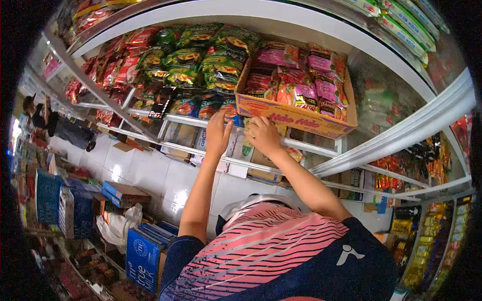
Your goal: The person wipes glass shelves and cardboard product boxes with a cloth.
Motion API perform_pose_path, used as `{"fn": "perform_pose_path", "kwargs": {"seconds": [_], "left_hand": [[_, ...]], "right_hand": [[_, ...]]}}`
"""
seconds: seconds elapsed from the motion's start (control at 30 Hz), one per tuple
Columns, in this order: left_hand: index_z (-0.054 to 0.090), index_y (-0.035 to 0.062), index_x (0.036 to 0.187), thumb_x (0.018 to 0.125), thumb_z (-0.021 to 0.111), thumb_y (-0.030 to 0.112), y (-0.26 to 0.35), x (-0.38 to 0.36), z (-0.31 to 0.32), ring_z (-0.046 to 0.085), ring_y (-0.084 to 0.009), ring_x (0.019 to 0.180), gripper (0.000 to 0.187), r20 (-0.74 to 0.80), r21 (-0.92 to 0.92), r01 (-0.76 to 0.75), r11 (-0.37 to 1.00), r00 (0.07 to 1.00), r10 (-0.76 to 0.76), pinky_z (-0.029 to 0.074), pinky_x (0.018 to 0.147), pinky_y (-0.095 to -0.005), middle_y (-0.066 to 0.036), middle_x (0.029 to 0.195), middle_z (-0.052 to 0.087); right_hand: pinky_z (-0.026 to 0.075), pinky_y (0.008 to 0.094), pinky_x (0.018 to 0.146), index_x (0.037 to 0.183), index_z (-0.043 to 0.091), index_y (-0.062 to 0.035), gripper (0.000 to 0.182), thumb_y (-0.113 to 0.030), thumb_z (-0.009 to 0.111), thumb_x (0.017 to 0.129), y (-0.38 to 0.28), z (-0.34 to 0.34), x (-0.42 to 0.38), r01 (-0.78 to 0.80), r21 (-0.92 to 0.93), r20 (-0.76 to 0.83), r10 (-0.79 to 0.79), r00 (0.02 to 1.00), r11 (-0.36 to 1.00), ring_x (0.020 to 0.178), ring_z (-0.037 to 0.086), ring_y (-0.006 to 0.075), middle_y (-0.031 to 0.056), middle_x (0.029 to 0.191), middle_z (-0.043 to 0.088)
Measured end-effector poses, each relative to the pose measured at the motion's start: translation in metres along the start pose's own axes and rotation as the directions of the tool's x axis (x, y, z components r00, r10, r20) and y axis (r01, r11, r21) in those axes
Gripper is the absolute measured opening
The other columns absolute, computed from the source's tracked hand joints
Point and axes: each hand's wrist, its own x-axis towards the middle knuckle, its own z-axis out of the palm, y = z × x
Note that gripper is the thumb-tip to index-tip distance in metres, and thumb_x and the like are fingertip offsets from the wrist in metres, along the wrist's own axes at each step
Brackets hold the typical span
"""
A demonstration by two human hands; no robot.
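Note:
My left hand [218, 134] reaches to the front of the shelf, its fingers stretched out and thumb apart, at the blue packets [208, 106]. To its right is my right hand [264, 134], with its fingers bent but apart, just in front of the yellow cardboard box [306, 124]. No held thing shows in either hand; what lies under the right fingertips is partly hidden. Pink and red noodle packets [293, 80] fill the box. Left of it, green and yellow packets [201, 62] lie in rows.
Red packets [125, 67] lie farther left on the shelf. A white metal frame [401, 133] crosses on the right. Blue milk cartons [143, 258] and a white bag [119, 226] stand on the tiled floor [168, 175] at lower left. Another person [63, 125] is at far left.

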Motion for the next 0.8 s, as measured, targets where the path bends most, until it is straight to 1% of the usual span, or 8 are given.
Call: {"fn": "perform_pose_path", "kwargs": {"seconds": [0.03,0.1,0.13,0.23,0.33,0.53,0.7,0.8], "left_hand": [[0.044,-0.0002,0.114,0.083,0.048,0.026,-0.001,-0.004,0.010,0.038,-0.0314,0.112,0.041,0.013,-0.013,-0.009,1.000,1.000,0.009,0.028,0.094,-0.0412,-0.017,0.124,0.039],[0.043,0.0026,0.118,0.083,0.047,0.030,-0.003,-0.019,0.024,0.033,-0.0291,0.119,0.045,-0.015,0.418,-0.113,0.901,0.991,0.131,0.021,0.098,-0.0439,-0.012,0.130,0.035],[0.042,0.0047,0.121,0.083,0.046,0.033,-0.004,-0.020,0.027,0.029,-0.0275,0.122,0.047,-0.010,0.383,-0.078,0.920,0.996,0.089,0.017,0.100,-0.0457,-0.008,0.133,0.033],[0.041,0.0052,0.121,0.083,0.046,0.033,-0.005,-0.020,0.032,0.030,-0.0279,0.121,0.047,-0.041,0.368,-0.053,0.928,0.996,0.073,0.017,0.101,-0.0451,-0.008,0.132,0.034],[0.041,0.0056,0.121,0.083,0.046,0.034,-0.005,-0.019,0.032,0.030,-0.0280,0.121,0.048,-0.034,0.377,-0.054,0.925,0.997,0.072,0.016,0.100,-0.0462,-0.008,0.131,0.035],[0.039,0.0061,0.122,0.083,0.045,0.034,-0.009,-0.019,0.034,0.030,-0.0287,0.121,0.048,-0.031,0.391,-0.087,0.916,0.994,0.108,0.014,0.100,-0.0465,-0.008,0.130,0.037],[0.040,0.0056,0.122,0.081,0.046,0.032,-0.012,-0.019,0.045,0.029,-0.0300,0.120,0.049,-0.090,0.371,-0.075,0.926,0.989,0.116,0.014,0.100,-0.0470,-0.009,0.127,0.038],[0.043,0.0041,0.118,0.079,0.047,0.030,-0.012,-0.018,0.049,0.030,-0.0308,0.119,0.048,-0.145,0.361,-0.046,0.932,0.984,0.105,0.013,0.099,-0.0478,-0.011,0.123,0.041]], "right_hand": [[0.041,0.0363,0.081,0.080,0.059,-0.0060,0.019,-0.014,0.062,0.063,0.009,-0.008,-0.008,-0.010,-0.018,-0.021,0.010,1.000,1.000,0.093,0.048,0.0240,0.0044,0.093,0.054],[0.041,0.0368,0.079,0.078,0.059,-0.0072,0.018,-0.015,0.063,0.062,0.034,-0.027,-0.035,-0.067,-0.053,-0.100,0.061,0.993,0.996,0.092,0.048,0.0255,0.0063,0.091,0.053],[0.041,0.0378,0.077,0.079,0.060,-0.0087,0.019,-0.016,0.062,0.061,0.046,-0.041,-0.049,-0.085,-0.067,-0.141,0.075,0.987,0.994,0.091,0.047,0.0263,0.0067,0.090,0.052],[0.038,0.0395,0.078,0.076,0.058,-0.0051,0.017,-0.017,0.064,0.066,0.064,-0.064,-0.079,-0.339,-0.072,-0.262,0.310,0.914,0.938,0.089,0.046,0.0287,0.0082,0.090,0.051],[0.038,0.0401,0.078,0.078,0.057,-0.0048,0.018,-0.018,0.064,0.068,0.041,-0.055,-0.067,-0.376,-0.148,-0.305,0.320,0.897,0.915,0.089,0.045,0.0280,0.0077,0.090,0.051],[0.038,0.0390,0.078,0.080,0.056,-0.0059,0.020,-0.014,0.064,0.063,0.027,-0.036,-0.052,-0.228,0.055,-0.188,0.234,0.954,0.972,0.090,0.046,0.0284,0.0079,0.092,0.051],[0.039,0.0387,0.080,0.079,0.056,-0.0033,0.022,-0.004,0.064,0.059,0.071,-0.094,-0.108,-0.460,-0.152,-0.332,0.393,0.858,0.875,0.092,0.047,0.0296,0.0098,0.094,0.052],[0.038,0.0392,0.079,0.078,0.055,-0.0034,0.020,-0.004,0.063,0.060,0.073,-0.091,-0.107,-0.504,-0.123,-0.370,0.432,0.823,0.855,0.090,0.046,0.0297,0.0100,0.091,0.052]]}}
